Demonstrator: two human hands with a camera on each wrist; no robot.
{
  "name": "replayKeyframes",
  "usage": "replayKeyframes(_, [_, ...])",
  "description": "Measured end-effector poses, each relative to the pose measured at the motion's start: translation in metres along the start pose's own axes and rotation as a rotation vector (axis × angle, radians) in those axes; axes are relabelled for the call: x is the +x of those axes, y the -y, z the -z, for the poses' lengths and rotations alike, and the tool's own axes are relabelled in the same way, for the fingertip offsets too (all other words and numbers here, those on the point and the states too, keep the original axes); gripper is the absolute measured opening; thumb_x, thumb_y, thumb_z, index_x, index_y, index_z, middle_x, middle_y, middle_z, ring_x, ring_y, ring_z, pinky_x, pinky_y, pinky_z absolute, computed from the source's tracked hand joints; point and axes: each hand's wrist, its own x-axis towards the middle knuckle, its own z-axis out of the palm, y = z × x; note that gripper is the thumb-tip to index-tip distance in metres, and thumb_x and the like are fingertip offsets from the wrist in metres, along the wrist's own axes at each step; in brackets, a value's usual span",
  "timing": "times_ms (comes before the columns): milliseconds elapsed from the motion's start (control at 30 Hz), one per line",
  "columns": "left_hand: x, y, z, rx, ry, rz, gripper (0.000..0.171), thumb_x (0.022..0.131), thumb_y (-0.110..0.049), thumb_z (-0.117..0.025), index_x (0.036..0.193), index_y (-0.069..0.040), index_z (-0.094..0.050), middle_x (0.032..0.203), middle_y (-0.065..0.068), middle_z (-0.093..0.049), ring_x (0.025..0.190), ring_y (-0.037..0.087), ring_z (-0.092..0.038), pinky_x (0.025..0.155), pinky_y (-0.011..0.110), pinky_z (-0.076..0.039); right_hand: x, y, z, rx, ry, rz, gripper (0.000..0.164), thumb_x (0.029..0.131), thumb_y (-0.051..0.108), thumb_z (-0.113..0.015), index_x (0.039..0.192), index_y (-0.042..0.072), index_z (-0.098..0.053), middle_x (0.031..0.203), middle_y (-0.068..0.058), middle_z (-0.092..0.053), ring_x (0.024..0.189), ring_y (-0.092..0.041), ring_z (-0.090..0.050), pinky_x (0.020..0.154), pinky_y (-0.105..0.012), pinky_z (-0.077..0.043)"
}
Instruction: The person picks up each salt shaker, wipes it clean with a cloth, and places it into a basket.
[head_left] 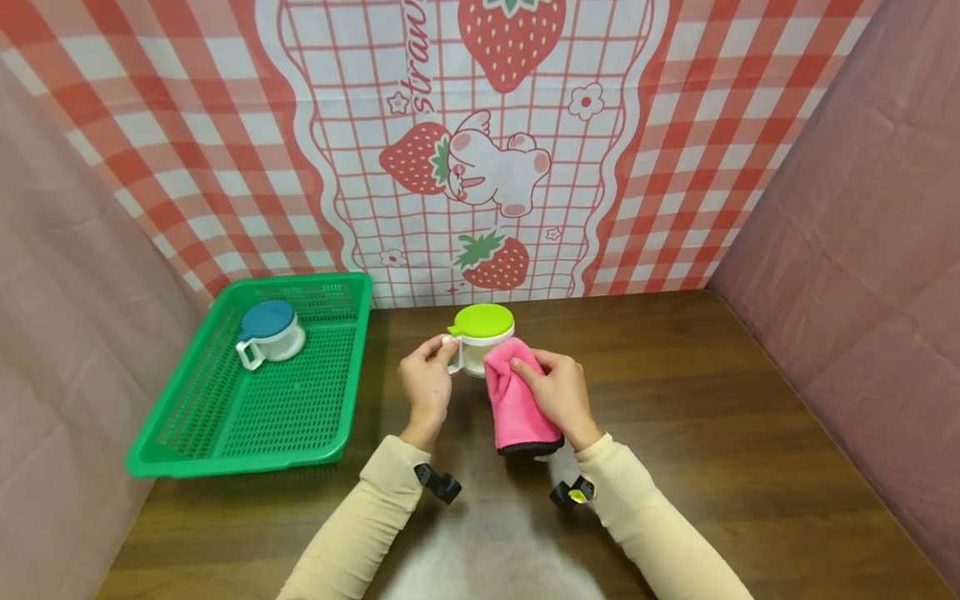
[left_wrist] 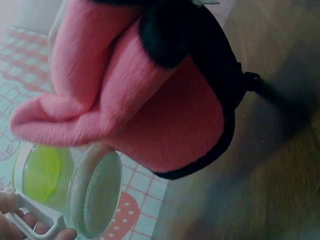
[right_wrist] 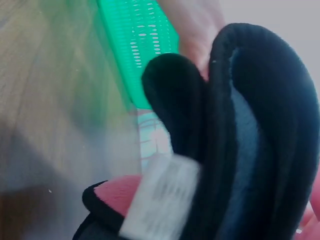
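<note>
A clear jar (head_left: 474, 357) with a lime-green lid (head_left: 483, 320) and a white handle is held up near the table's back edge. My left hand (head_left: 429, 382) grips it by the handle (left_wrist: 42, 217). In my right hand (head_left: 561, 395) is a folded pink cloth (head_left: 516, 400) with black edging, pressed near or against the jar's right side; in the head view it covers part of the jar. The right wrist view shows the cloth's dark folds (right_wrist: 250, 135) and a white label (right_wrist: 162, 197). In the left wrist view the cloth (left_wrist: 165, 120) hides much of the scene.
To the left stands a green plastic basket (head_left: 341, 417) with slotted walls. Inside it sits a similar clear jar (head_left: 279, 343) with a blue lid (head_left: 267, 319) and white handle. A checked strawberry-print cloth (head_left: 495, 167) hangs behind the wooden table (head_left: 712, 433), with pink drapes at both sides.
</note>
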Motion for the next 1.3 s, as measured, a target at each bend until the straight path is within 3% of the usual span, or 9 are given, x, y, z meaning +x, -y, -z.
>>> replayKeyframes(133, [-0.006, 0.002, -0.003, 0.058, -0.026, -0.087, 0.018, 0.083, -0.009, -0.076, 0.096, 0.003, -0.075, 0.089, 0.02, -0.074, 0.074, 0.019, -0.068, 0.065, 0.032, -0.06, -0.002, -0.001, -0.005, -0.022, -0.07, 0.011, 0.027, 0.087, 0.029, -0.074, 0.104, 0.009, -0.077, 0.089, -0.012, -0.076, 0.075, -0.023, -0.065, 0.06, -0.026, -0.047])
replayKeyframes(300, [-0.009, 0.002, -0.005, 0.059, -0.035, -0.169, 0.016, 0.083, -0.008, -0.075, 0.095, 0.004, -0.075, 0.086, 0.021, -0.074, 0.076, 0.027, -0.071, 0.067, 0.035, -0.06, -0.002, -0.001, -0.008, -0.028, -0.109, 0.019, 0.027, 0.086, 0.03, -0.074, 0.103, 0.009, -0.077, 0.088, -0.012, -0.076, 0.075, -0.024, -0.067, 0.06, -0.027, -0.047])
replayKeyframes(500, [-0.011, 0.002, -0.006, 0.049, -0.037, -0.214, 0.017, 0.084, -0.008, -0.075, 0.095, 0.004, -0.075, 0.086, 0.022, -0.074, 0.077, 0.031, -0.072, 0.068, 0.04, -0.06, -0.001, -0.002, -0.007, -0.002, -0.115, -0.002, 0.029, 0.086, 0.03, -0.075, 0.104, 0.007, -0.077, 0.09, -0.014, -0.076, 0.076, -0.024, -0.067, 0.061, -0.026, -0.049])
replayKeyframes(667, [-0.012, 0.002, -0.005, 0.038, -0.03, -0.214, 0.017, 0.083, -0.007, -0.075, 0.095, 0.006, -0.075, 0.087, 0.022, -0.074, 0.077, 0.032, -0.072, 0.068, 0.04, -0.06, 0.0, -0.004, -0.004, 0.021, -0.098, -0.03, 0.03, 0.086, 0.03, -0.075, 0.106, 0.007, -0.076, 0.092, -0.015, -0.075, 0.078, -0.024, -0.066, 0.061, -0.024, -0.049])
replayKeyframes(933, [-0.01, 0.0, 0.0, 0.042, 0.022, -0.176, 0.018, 0.082, -0.005, -0.076, 0.095, 0.008, -0.074, 0.089, 0.024, -0.073, 0.079, 0.03, -0.071, 0.068, 0.028, -0.059, 0.004, -0.009, 0.004, 0.08, -0.042, -0.099, 0.032, 0.087, 0.03, -0.073, 0.111, 0.008, -0.074, 0.098, -0.015, -0.074, 0.08, -0.022, -0.063, 0.062, -0.023, -0.048])
replayKeyframes(1300, [-0.007, 0.003, 0.009, -0.018, 0.14, -0.108, 0.02, 0.084, -0.002, -0.073, 0.099, 0.009, -0.072, 0.095, 0.027, -0.072, 0.074, 0.004, -0.065, 0.064, 0.015, -0.054, 0.009, -0.019, 0.014, 0.101, 0.046, -0.106, 0.025, 0.091, 0.022, -0.07, 0.107, 0.004, -0.074, 0.099, -0.019, -0.073, 0.072, -0.011, -0.056, 0.06, -0.021, -0.046])
